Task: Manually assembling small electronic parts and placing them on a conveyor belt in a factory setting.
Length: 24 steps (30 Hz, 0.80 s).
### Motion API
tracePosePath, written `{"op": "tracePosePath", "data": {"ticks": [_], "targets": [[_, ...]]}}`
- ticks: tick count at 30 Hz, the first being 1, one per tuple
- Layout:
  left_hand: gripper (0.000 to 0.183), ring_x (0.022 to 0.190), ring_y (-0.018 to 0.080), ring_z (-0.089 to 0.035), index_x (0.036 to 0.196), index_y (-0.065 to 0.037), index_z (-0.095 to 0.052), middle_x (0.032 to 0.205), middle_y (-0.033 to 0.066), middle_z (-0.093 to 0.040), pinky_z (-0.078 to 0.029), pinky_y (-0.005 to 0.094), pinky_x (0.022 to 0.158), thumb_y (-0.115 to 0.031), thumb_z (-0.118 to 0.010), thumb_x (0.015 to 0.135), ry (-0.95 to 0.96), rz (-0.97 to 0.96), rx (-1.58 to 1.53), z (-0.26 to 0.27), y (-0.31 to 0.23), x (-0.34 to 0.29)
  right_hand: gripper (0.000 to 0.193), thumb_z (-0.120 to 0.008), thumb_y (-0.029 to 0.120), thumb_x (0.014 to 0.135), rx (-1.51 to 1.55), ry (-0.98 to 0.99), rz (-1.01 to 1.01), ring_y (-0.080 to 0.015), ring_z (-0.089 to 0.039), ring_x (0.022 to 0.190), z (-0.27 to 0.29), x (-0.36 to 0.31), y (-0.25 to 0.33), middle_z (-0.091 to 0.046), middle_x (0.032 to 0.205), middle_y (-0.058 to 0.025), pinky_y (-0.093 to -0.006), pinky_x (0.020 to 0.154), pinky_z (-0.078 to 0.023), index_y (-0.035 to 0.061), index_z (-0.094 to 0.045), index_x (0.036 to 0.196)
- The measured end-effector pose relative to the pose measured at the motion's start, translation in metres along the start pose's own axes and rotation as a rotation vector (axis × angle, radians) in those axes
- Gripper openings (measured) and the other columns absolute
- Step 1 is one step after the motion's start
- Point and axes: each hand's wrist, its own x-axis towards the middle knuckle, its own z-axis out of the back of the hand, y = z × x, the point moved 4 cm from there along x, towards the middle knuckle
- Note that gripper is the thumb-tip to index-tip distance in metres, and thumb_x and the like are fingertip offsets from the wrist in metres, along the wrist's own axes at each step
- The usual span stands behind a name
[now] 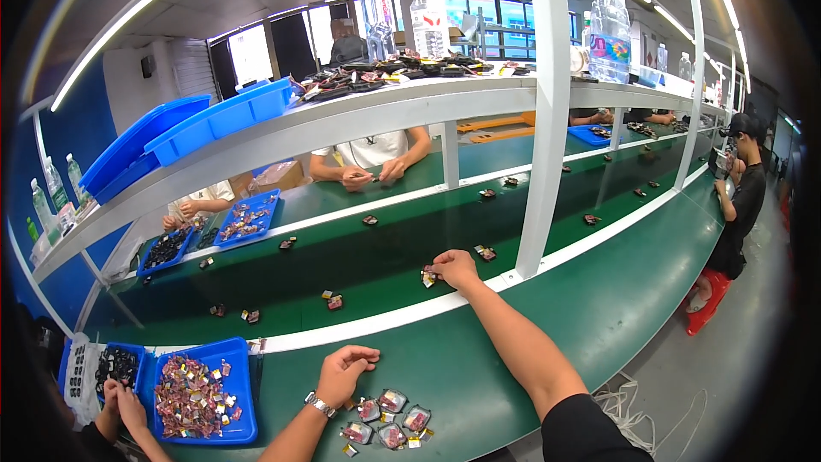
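My right hand [457,269] reaches over the rail onto the green conveyor belt. Its fingertips are pinched on a small electronic assembly [428,276] with reddish and white-yellow parts. A second small assembly [485,252] lies on the belt just beyond that hand. Above the green worktop is my left hand [345,371], wearing a metal watch, its fingers stretched out and nothing seen in them. Beside it lies a cluster of similar assemblies [392,436] with clear, dark-edged casings and reddish parts inside, some with yellow-white tabs.
A blue tray [249,393] full of reddish parts stands at left, beside a tray of black parts [117,365] and a co-worker's hands [125,406]. A white post [542,120] and an overhead shelf [385,109] frame the belt. Co-workers sit opposite; a person stands far right near a red stool [708,301].
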Motion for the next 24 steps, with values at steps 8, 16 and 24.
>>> {"op": "tracePosePath", "data": {"ticks": [8, 16, 24], "targets": [[0.02, 0.1, 0.0195, -0.064, 0.106, 0.006, -0.062, 0.108, 0.0145, -0.066, -0.053, 0.031, 0.086, 0.004, -0.05, 0.09, -0.006, -0.004, -0.008, -0.001, -0.001, -0.001, 0.048, -0.073, 0.025, 0.079, -0.97, -0.399, 0.199, -0.0363, -0.051, 0.104, 0.075, 0.003, -0.002, -0.053, 0.108, -0.0206, -0.046, 0.088, -0.046, -0.0022, -0.051, 0.111], [0.022, 0.096, 0.021, -0.065, 0.11, 0.007, -0.059, 0.108, 0.0171, -0.066, -0.054, 0.0314, 0.083, 0.004, -0.05, 0.09, -0.064, 0.022, -0.106, 0.004, -0.002, 0.002, 0.044, -0.07, 0.006, 0.078, -0.635, -0.326, 0.527, -0.0347, -0.058, 0.096, 0.07, -0.022, -0.005, -0.056, 0.106, -0.0206, -0.0422, 0.083, -0.048, -0.0038, -0.049, 0.115], [0.044, 0.09, 0.0224, -0.065, 0.126, 0.005, -0.05, 0.112, 0.0152, -0.063, -0.053, 0.031, 0.077, -0.031, -0.042, 0.102, 0.09, 0.228, -0.368, 0.013, -0.01, -0.011, 0.059, -0.064, 0.005, 0.084, -0.247, 0.762, 0.972, -0.0314, -0.049, 0.117, -0.053, -0.195, 0.087, -0.056, 0.123, -0.0141, -0.0405, 0.104, -0.039, 0.0049, -0.041, 0.137]]}}
